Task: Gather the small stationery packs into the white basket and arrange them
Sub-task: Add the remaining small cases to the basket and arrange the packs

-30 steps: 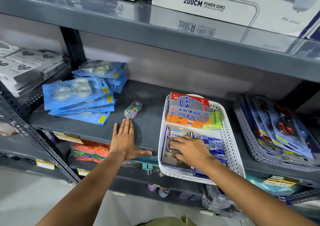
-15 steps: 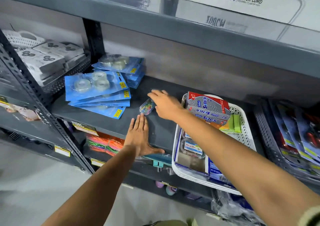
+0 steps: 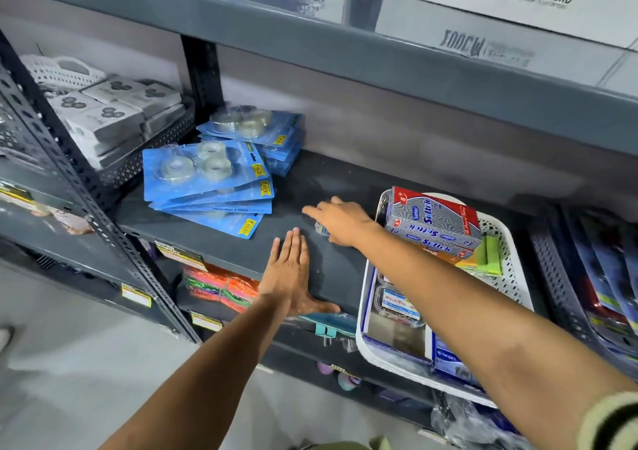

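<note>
Right hand [image 3: 340, 221] now over small pack [image 3: 321, 229]

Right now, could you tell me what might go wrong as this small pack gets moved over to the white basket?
1. The right hand covers the small pack almost fully, so the grip cannot be judged; a loose one could drop it onto the shelf.
2. The Softek boxes are stacked tilted at the white basket's back; a swinging arm could knock them over.
3. The basket overhangs the shelf edge, so pressing on its front might tip it.
</note>
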{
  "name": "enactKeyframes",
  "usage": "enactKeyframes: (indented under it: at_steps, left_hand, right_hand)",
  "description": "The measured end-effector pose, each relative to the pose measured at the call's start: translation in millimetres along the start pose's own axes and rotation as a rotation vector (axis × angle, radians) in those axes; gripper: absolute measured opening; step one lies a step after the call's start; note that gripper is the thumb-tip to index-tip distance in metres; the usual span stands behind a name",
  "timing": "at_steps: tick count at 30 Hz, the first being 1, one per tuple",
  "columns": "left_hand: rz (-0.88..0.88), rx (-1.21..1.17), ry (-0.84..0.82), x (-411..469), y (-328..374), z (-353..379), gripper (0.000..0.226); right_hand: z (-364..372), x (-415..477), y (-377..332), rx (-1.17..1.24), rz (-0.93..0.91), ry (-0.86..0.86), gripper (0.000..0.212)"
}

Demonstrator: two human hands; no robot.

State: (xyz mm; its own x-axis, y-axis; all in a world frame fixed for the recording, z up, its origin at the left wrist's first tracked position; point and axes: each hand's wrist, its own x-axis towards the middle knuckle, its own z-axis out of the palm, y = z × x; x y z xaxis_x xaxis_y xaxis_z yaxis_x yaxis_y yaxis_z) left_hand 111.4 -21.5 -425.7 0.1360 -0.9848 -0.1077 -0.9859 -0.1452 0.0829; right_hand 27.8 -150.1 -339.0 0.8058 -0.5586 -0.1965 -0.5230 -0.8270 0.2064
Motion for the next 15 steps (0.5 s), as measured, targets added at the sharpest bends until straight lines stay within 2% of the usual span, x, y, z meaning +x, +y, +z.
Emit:
enactKeyframes:
  at_steps: [3, 6, 9, 12, 15]
  left_hand:
    - [-0.002, 0.001, -0.01, 0, 0, -1, 0.157]
    - [-0.003, 0.006, -0.019, -1, 1, -3, 0.157]
    - [-0.004, 0.016, -0.026, -1, 1, -4, 0.158]
    - [-0.009, 0.013, -0.025, -3, 2, -5, 0.16]
    - [-0.014, -0.013, -0.019, -4, 1, -6, 0.161]
  right_hand:
    - [-2, -2, -5, -0.075, -0.021, 0.032, 0.037]
    - [-1, -11, -9, 0.05, 0.012, 0.15, 0.028]
    - [-9, -26, -6, 0.458, 0.134, 0.295, 0.025]
    - [-16, -46, -2, 0.847, 0.292, 0.362, 0.029]
    - [-20, -66, -2, 1.251, 0.429, 0.433, 0.005]
